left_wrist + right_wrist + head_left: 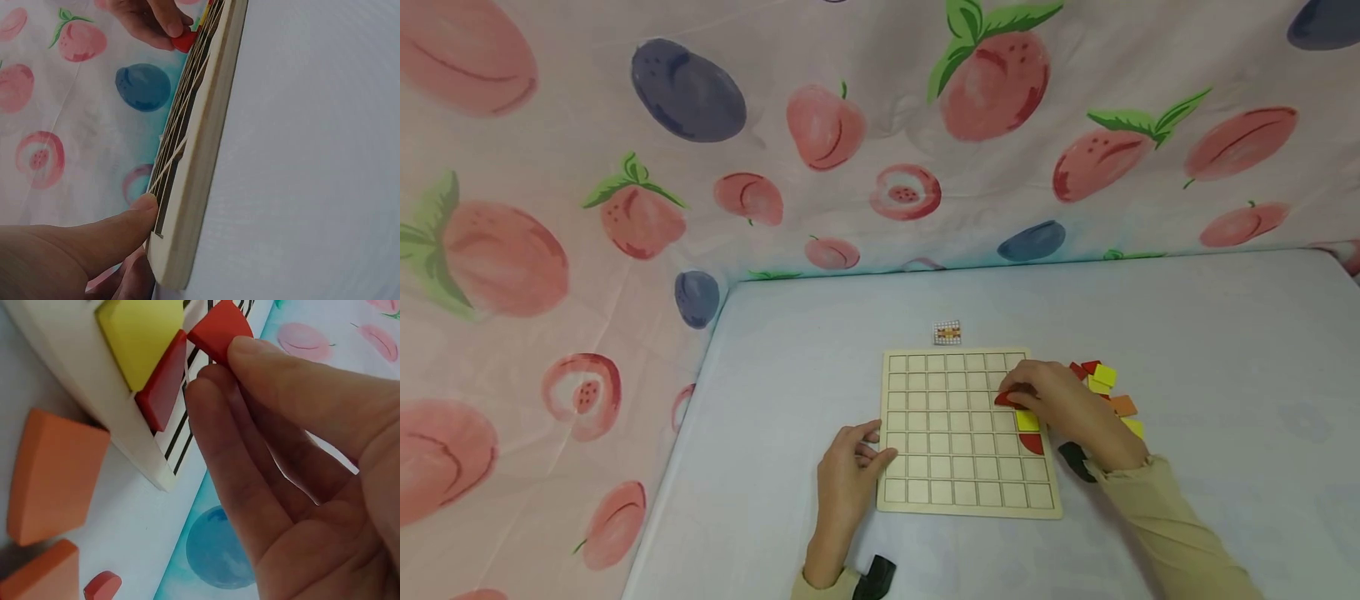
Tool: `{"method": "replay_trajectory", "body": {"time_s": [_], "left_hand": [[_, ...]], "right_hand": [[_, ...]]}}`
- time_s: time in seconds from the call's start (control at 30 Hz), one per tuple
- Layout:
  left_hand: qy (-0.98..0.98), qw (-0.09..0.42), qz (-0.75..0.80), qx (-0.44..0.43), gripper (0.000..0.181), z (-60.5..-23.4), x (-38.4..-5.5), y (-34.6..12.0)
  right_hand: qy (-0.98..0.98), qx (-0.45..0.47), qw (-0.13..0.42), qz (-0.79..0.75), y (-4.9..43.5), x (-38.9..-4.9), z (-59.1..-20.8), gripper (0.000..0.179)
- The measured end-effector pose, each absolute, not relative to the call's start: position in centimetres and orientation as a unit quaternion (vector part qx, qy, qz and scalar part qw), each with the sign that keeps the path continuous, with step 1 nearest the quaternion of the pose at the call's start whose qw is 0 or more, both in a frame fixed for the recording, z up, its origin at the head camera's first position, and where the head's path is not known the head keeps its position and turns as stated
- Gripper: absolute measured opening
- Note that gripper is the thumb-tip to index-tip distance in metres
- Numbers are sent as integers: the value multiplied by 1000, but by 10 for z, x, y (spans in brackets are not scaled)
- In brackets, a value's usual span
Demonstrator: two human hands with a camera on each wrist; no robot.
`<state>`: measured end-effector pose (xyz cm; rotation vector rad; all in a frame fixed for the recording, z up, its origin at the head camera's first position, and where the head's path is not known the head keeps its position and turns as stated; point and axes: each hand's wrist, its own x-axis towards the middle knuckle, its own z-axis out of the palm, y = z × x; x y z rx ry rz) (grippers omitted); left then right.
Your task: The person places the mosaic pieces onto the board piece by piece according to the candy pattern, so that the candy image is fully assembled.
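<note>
In the right wrist view, thumb and fingertips of my right hand (1048,396) pinch a red wooden piece (220,330) with a curved edge, over the right side of the wooden grid board (951,425). Beside it, a red piece (164,387) lies on the board next to a yellow piece (140,340). Nearer to me, a red quarter-circle piece (1032,443) adjoins the yellow piece (1028,421). My left hand (847,475) holds the board's left edge, thumb on the rim, with the other fingers partly hidden.
Right of the board lies a loose group of pieces, among them yellow ones (1104,375), an orange one (1123,406) and red ones. A small printed pattern card (947,332) lies beyond the far edge. A fruit-print cloth (887,108) hangs behind the white table (790,358).
</note>
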<state>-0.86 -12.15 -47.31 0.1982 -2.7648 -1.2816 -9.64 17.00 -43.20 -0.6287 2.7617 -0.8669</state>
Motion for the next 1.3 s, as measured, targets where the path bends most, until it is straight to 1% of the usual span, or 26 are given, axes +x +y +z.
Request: {"method": "replay_trajectory", "body": {"time_s": [0.73,0.9,1.03,1.3], "left_hand": [[-906,45,-417,66,43,-473,-9,-121],[-906,43,-416,67,43,-474,-9,-121],[-905,42,-417,68,43,-474,-9,-121],[-906,41,-417,69,43,-474,-9,-122]], "right_hand": [[922,-213,110,-302,167,-96,-429,12],[920,-209,126,-306,168,-96,-430,9],[919,-208,140,-304,168,-96,-430,11],[923,-215,130,-290,166,-101,-428,8]]}}
